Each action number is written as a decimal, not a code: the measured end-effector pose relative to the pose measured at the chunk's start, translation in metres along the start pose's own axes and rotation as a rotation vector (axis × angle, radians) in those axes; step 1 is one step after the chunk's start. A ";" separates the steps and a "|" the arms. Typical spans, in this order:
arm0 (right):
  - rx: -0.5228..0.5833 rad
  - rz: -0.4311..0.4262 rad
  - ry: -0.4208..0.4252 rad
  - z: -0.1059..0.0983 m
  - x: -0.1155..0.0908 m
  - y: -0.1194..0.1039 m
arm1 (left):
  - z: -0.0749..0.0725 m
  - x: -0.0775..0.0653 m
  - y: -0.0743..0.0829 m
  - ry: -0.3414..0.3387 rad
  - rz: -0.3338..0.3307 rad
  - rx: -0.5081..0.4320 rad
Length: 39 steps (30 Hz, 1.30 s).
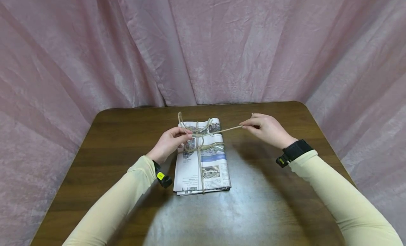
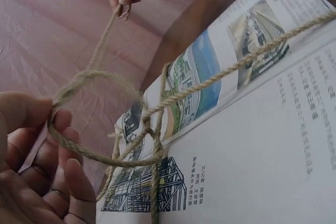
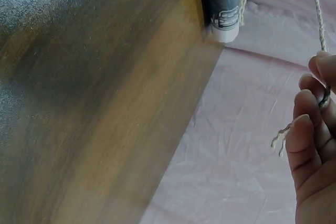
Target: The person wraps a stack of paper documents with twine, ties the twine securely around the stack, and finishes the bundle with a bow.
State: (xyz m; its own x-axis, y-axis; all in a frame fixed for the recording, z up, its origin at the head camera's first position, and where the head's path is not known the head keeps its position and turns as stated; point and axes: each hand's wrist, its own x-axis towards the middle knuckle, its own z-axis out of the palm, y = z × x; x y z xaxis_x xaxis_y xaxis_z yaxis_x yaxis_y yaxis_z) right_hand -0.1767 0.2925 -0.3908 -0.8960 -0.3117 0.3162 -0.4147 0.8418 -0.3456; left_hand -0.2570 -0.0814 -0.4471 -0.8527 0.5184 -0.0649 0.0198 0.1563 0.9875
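A folded stack of newspapers (image 1: 214, 182) lies on the table, with twine (image 1: 199, 161) running lengthwise and crosswise around it. Over its far part, my left hand (image 1: 169, 142) pinches a loop of the twine (image 2: 100, 158) between thumb and fingers, as the left wrist view shows. Off to the right, my right hand (image 1: 268, 129) pinches a twine end stretched from the crossing on the stack. Frayed tips (image 3: 281, 139) of that end stick out past the fingers in the right wrist view. Part of the crossing is hidden in the head view by the left fingers.
The brown wooden table (image 1: 269, 207) has rounded far corners. Pink curtains (image 1: 234, 48) hang behind it and along both sides. A dark band with a small device (image 1: 296, 151) is on each wrist.
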 end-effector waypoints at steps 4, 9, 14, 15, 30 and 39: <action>-0.002 -0.031 0.029 -0.001 0.000 -0.003 | -0.004 -0.001 -0.001 0.034 0.000 -0.103; -0.033 -0.041 0.056 -0.005 -0.006 -0.001 | -0.009 -0.007 -0.002 0.050 -0.015 -0.135; -0.062 -0.014 0.052 -0.009 -0.017 0.007 | -0.016 -0.012 -0.006 0.079 -0.019 -0.167; -0.067 -0.009 0.048 -0.009 -0.019 0.009 | -0.018 -0.014 -0.007 0.087 -0.017 -0.174; -0.100 0.109 0.007 -0.014 -0.051 0.037 | -0.064 -0.040 -0.029 0.212 -0.099 -0.350; -0.125 0.210 -0.014 -0.007 -0.066 0.057 | -0.089 -0.059 -0.045 0.251 -0.189 -0.268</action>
State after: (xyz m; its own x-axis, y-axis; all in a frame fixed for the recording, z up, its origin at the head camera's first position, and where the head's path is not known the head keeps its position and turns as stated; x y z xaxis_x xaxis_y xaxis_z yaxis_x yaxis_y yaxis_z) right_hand -0.1396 0.3643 -0.4249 -0.9631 -0.1295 0.2361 -0.1969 0.9367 -0.2897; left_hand -0.2540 -0.1935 -0.4747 -0.9298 0.2754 -0.2441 -0.2573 -0.0124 0.9662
